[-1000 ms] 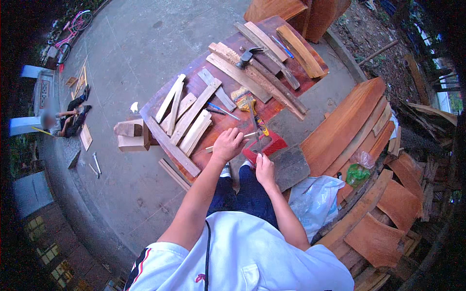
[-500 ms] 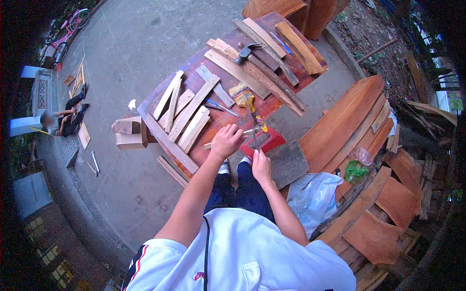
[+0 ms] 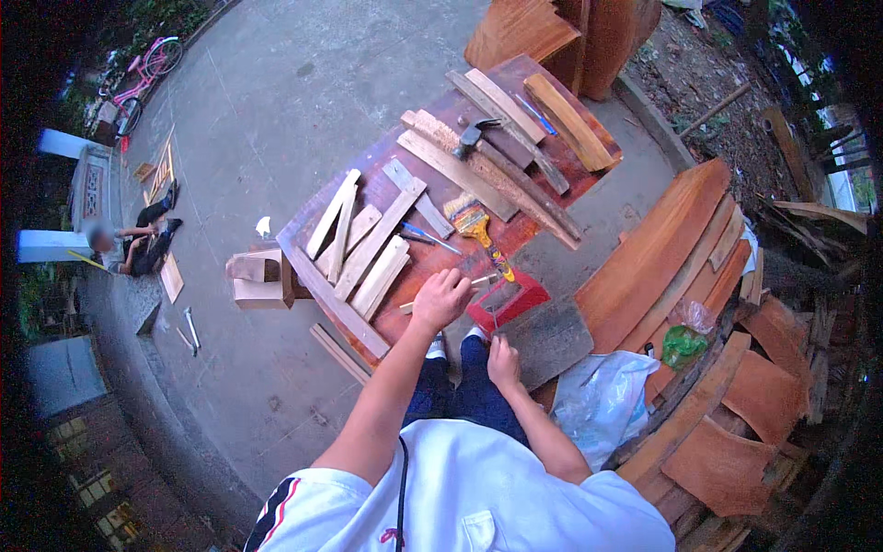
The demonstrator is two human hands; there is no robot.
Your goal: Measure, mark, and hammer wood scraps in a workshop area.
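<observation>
Since a second ago, the right hand (image 3: 502,362) has drawn back from the counter edge toward the person's lap, while the left hand (image 3: 441,298) stays on the dark red wooden counter (image 3: 430,265). That left hand is loosely curled, palm down, over a thin pale wooden stick (image 3: 411,306) lying near the counter's front edge; whether it grips the stick cannot be told. The right hand is narrowed, fingers pinched together at the lower edge of a red rectangular frame-like piece (image 3: 509,302), which sits at the counter's near corner just right of the left hand; what the fingers pinch is too small to see. A flat grey slab (image 3: 550,339) lies against the red piece, to its right. Just beyond the hands rests a yellow-handled paintbrush (image 3: 475,224), with a blue pen-like tool (image 3: 425,237) beside it. Farther left, several pale wooden slats (image 3: 363,241) lie side by side. At the far end, longer wooden boards (image 3: 497,161) hold a hammer (image 3: 475,138). Curved reddish-brown wooden panels (image 3: 651,253) are stacked to the right.
</observation>
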